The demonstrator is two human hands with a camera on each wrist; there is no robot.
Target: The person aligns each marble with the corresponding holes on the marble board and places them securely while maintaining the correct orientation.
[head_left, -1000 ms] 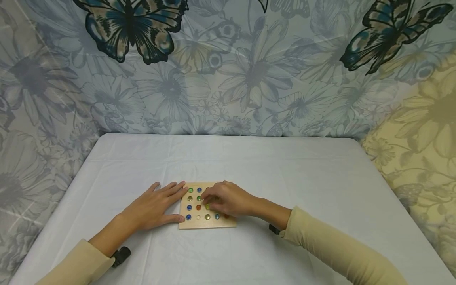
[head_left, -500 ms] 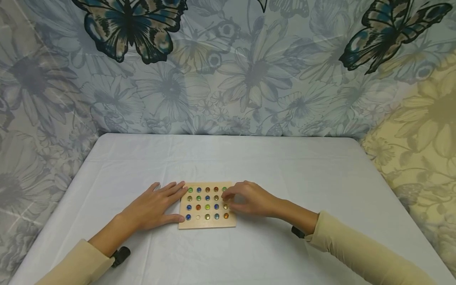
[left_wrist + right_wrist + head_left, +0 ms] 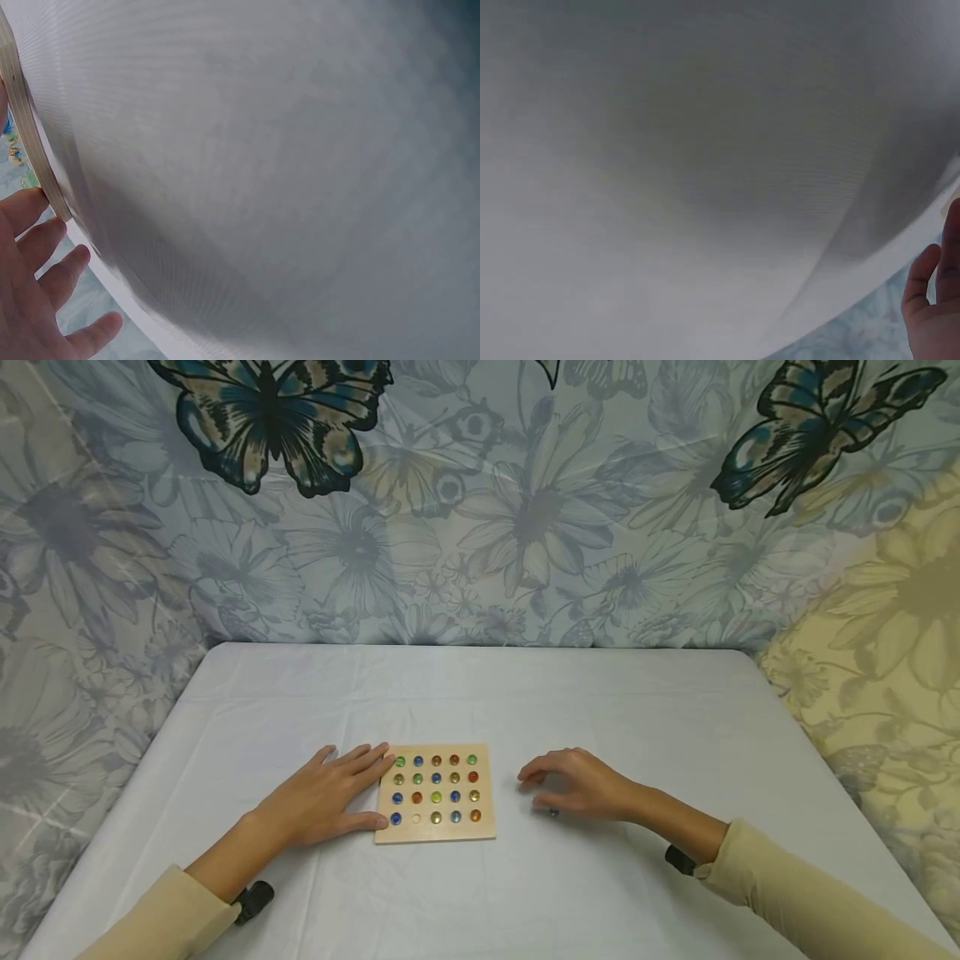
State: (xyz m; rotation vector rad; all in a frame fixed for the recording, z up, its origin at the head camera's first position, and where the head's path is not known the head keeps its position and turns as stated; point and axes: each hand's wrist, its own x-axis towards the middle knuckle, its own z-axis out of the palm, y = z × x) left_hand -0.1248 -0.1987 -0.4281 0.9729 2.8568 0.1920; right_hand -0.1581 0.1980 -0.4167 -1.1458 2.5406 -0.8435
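Observation:
A light wooden board (image 3: 450, 833) lies flat on the white cloth, with rows of coloured glass marbles in its holes. One spot in its front row looks pale; whether that is an empty hole or a clear marble I cannot tell. My left hand (image 3: 337, 797) rests spread at the board's left side, thumb and fingertips touching its edge; the left wrist view shows fingertips by the board's side (image 3: 30, 135). My right hand (image 3: 581, 785) is right of the board, apart from it, fingers loosely bent and separated from the thumb. A small dark marble (image 3: 553, 812) shows just below that thumb.
White cloth covers the table (image 3: 480, 693), whose far edge meets a hanging fabric (image 3: 480, 568) printed with flowers and butterflies. A dark wrist camera (image 3: 255, 900) sits at the left cuff, another camera (image 3: 679, 860) at the right.
My right hand has moved right, from over the board's middle to the cloth beside it, uncovering the marbles. The dark marble has come into view below it. My left hand has stayed put.

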